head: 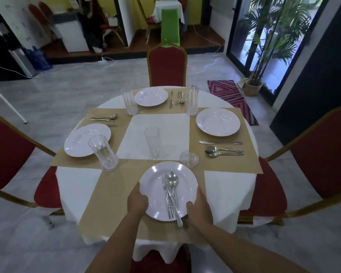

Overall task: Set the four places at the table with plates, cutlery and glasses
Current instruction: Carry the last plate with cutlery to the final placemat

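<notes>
Near plate [168, 191] gripped at both side rims by left hand [137, 201] and right hand [200, 205], thumbs curled over the edge. It is held over the near tan mat [110, 186], with one cutlery set [171, 196] lying on it. Round table [224, 186], white cloth, grey tiled floor [47, 95]. Counted: four plates, four tall glasses [152, 141], four cutlery sets, four red chairs [166, 66].

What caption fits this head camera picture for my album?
Left hand and right hand hold the near plate with cutlery on it.
</notes>
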`<action>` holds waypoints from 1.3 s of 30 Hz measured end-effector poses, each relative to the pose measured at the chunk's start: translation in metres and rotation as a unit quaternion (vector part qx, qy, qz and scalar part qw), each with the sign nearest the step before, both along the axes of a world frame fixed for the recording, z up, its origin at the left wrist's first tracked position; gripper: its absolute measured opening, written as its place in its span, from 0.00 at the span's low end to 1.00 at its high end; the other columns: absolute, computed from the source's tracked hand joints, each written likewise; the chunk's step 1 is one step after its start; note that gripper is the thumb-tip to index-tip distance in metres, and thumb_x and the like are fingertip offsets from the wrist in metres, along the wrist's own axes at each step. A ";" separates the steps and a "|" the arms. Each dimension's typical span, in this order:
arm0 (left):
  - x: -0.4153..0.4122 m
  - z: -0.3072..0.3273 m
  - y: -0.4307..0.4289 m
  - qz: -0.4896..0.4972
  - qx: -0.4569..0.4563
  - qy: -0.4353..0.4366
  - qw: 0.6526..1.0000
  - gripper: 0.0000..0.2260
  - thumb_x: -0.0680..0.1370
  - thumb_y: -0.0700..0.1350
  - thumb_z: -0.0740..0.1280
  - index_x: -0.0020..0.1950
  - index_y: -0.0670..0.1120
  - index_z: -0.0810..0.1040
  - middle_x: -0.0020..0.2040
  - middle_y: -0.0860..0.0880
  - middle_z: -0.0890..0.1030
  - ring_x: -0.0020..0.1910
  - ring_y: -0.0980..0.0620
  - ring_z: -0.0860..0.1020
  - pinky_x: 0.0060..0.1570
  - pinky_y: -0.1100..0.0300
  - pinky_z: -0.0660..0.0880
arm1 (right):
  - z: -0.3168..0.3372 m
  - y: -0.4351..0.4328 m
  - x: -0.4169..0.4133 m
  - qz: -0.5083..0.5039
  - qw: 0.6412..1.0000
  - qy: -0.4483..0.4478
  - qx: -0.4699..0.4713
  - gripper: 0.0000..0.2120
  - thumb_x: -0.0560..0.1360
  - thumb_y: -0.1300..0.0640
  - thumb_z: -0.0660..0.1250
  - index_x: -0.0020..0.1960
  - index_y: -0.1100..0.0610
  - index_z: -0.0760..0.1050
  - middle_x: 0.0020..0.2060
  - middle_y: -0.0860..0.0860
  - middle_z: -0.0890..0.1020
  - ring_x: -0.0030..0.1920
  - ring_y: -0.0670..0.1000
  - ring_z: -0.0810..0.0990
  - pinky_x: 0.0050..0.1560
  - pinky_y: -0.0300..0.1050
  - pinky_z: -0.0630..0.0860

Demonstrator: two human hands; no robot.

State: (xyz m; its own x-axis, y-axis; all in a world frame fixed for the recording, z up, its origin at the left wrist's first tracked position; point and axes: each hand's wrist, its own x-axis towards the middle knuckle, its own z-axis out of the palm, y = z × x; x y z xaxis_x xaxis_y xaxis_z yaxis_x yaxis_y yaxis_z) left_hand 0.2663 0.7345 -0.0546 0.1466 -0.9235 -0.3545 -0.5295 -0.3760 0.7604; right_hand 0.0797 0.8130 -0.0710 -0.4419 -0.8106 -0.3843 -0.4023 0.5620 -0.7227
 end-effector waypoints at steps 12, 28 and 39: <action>0.009 -0.012 0.005 -0.119 -0.023 -0.102 0.987 0.32 0.75 0.31 0.56 0.78 0.46 0.55 0.79 0.46 0.55 0.76 0.46 0.59 0.72 0.56 0.58 | 0.004 0.011 0.004 -0.008 1.000 -0.002 -0.012 0.32 0.76 0.59 0.59 0.78 0.50 0.54 0.70 0.49 0.71 0.64 0.54 0.74 0.60 0.47 0.73; 0.012 -0.014 0.012 -0.142 -0.028 -0.128 0.981 0.31 0.77 0.34 0.54 0.79 0.46 0.49 0.80 0.47 0.51 0.78 0.48 0.55 0.73 0.54 0.57 | 0.007 0.012 0.007 0.071 0.995 0.069 0.021 0.33 0.78 0.57 0.57 0.80 0.54 0.46 0.79 0.47 0.51 0.76 0.51 0.60 0.66 0.46 0.67; 0.017 -0.009 0.014 -0.174 -0.017 -0.154 0.972 0.31 0.77 0.33 0.55 0.79 0.45 0.49 0.80 0.47 0.49 0.77 0.50 0.57 0.69 0.57 0.61 | 0.008 0.012 0.003 0.088 0.994 0.068 0.021 0.32 0.79 0.56 0.56 0.79 0.54 0.48 0.79 0.47 0.51 0.77 0.50 0.58 0.68 0.46 0.65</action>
State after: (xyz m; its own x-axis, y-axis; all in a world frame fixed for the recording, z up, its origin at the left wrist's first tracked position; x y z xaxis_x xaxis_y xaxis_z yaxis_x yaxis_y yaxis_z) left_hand 0.2830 0.7487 -0.0636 -0.0827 -0.9465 -0.3120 -0.8249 -0.1106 0.5543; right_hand 0.0828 0.8250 -0.0632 -0.3461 -0.8638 -0.3661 -0.5895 0.5038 -0.6314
